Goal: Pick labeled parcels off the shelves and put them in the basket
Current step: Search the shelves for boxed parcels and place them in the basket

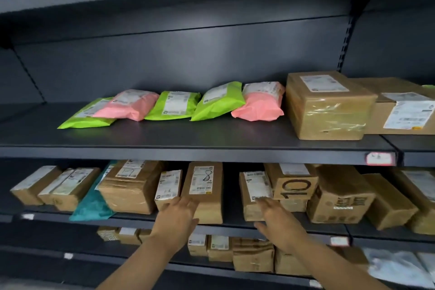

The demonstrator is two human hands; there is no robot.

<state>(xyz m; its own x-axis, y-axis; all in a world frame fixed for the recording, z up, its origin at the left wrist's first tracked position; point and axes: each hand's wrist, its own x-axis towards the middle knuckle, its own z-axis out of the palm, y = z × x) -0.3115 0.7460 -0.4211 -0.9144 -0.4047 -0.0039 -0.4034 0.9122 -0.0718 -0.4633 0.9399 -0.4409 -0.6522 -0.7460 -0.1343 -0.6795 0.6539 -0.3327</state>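
Head view of dark metal shelving stacked with parcels, seen from above two bare forearms stretched forward. A middle shelf (pixel 230 209) carries a row of brown cardboard parcels, each with a white printed label. The left hand (pixel 179 216) is held flat with the fingers straight and slightly spread. Its fingertips are laid at the lower front of a tall parcel marked "8" (pixel 204 186) and a smaller parcel marked "9-1" (pixel 168 186) just beside it. Nothing is gripped, and firm contact cannot be confirmed. The right hand (pixel 279 223) is likewise spread and empty, with its fingertips at the front edge of a labelled parcel (pixel 255 193). That parcel stands just beside a box printed "10" (pixel 294 186).

A teal mailer (pixel 94 205) is slumped over the shelf edge further left. Green and pink mailers (pixel 174 106) are lined up on the shelf above (pixel 188 134). More boxes are seen on the shelf below. The basket is not in view.

The step in hand is judged to be the choosing and taking of a parcel from the middle shelf; none has yet been lifted. For the next move, fingers would need to be curled round one chosen parcel. It would then have to be drawn forward clear of its close neighbours and carried to the basket, wherever that is kept.
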